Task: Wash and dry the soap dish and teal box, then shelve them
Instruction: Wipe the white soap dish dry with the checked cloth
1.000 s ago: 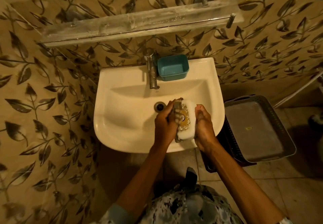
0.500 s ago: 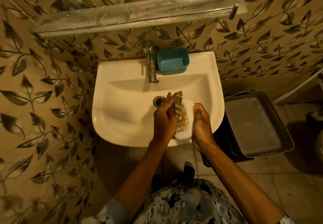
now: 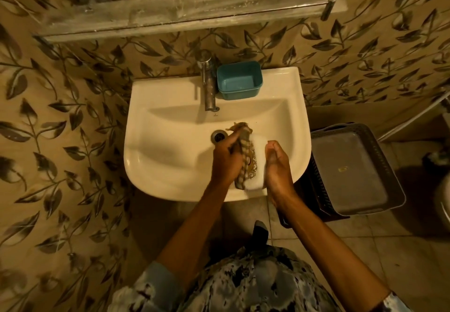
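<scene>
Over the sink (image 3: pixel 170 153), the soap dish (image 3: pixel 258 165) was clasped in the right hand (image 3: pixel 277 165), against the left hand's (image 3: pixel 226 158) seemingly clutched cloth (image 3: pixel 244 152).

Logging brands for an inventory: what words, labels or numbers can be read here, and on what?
Nothing is legible.
Mark on the washbasin below the tap: too small to read.
Label on the grey tray: blurred, unreadable.
Soap dish: gold ornament only, no letters visible.

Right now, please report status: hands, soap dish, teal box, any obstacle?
Left hand grips checked cloth against soap dish; right hand holds the dish over the sink. Teal box sits on sink rim beside tap. Nothing blocks the shelf above.
</scene>
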### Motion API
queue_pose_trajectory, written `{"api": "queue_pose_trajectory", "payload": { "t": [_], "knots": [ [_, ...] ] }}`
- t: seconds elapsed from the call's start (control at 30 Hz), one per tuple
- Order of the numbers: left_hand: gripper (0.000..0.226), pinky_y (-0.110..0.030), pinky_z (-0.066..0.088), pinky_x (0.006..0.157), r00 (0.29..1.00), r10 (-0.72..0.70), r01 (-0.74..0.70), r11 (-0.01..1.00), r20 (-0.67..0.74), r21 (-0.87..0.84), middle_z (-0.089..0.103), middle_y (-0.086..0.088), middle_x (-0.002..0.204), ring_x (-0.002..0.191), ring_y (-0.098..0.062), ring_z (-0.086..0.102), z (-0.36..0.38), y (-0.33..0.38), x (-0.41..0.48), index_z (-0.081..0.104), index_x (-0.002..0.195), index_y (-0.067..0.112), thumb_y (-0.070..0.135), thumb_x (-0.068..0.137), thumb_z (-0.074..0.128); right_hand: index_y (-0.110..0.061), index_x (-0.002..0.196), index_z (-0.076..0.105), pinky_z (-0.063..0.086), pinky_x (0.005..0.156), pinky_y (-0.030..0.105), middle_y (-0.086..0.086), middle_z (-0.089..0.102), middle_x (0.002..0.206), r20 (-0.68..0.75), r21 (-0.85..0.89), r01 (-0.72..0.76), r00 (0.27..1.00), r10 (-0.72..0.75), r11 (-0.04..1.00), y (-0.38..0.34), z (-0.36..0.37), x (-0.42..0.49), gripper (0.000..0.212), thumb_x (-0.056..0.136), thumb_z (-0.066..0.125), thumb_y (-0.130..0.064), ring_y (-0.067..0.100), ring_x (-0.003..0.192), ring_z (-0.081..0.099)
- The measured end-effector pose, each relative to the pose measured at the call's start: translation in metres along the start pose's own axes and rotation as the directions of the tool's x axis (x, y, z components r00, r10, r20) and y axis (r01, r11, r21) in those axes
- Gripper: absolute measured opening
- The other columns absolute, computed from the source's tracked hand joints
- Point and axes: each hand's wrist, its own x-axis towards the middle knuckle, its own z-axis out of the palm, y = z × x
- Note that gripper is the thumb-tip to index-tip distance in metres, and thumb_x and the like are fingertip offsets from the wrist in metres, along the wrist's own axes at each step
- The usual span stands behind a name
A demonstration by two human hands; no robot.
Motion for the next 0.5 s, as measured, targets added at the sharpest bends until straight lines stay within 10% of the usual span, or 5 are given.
{"api": "queue_pose_trajectory", "payload": {
  "t": [0.23, 0.33, 0.5],
  "knots": [
    [0.028, -0.033, 0.056, 0.086, 0.957, -0.252, 0.286, 0.766, 0.140, -0.575, 0.072, -0.006, 0.107, 0.101, -0.023, 0.068, 0.003, -0.009, -0.024, 0.071, 0.105, 0.025, 0.022, 0.097, 0.044, -0.019, 0.105, 0.060, 0.027, 0.111, 0.028, 0.005, 0.027, 0.153, 0.357, -0.254, 0.453, 0.865, -0.353, 0.854, -0.015, 0.006, 0.017, 0.014, 0.096, 0.049, -0.019, 0.018, 0.137, 0.029],
    [0.035, -0.032, 0.055, 0.083, 0.962, -0.243, 0.266, 0.753, 0.121, -0.602, 0.073, -0.002, 0.104, 0.098, -0.018, 0.068, -0.004, -0.007, -0.024, 0.071, 0.105, 0.026, 0.036, 0.096, 0.040, -0.025, 0.103, 0.060, 0.021, 0.112, 0.034, 0.004, 0.016, 0.156, 0.375, -0.334, 0.443, 0.872, -0.313, 0.832, -0.017, 0.001, 0.027, 0.017, 0.087, 0.066, -0.027, 0.024, 0.142, 0.016],
    [0.031, -0.038, 0.055, 0.089, 0.977, -0.194, 0.214, 0.826, 0.095, -0.521, 0.065, -0.006, 0.118, 0.110, -0.022, 0.063, -0.021, -0.004, -0.017, 0.056, 0.124, 0.021, 0.025, 0.095, 0.047, -0.033, 0.128, 0.024, 0.045, 0.086, 0.019, -0.003, 0.041, 0.129, 0.366, -0.321, 0.172, 0.929, -0.045, 0.931, -0.027, -0.006, 0.038, 0.083, 0.068, 0.081, -0.039, 0.019, 0.119, 0.045]
  ]
}}
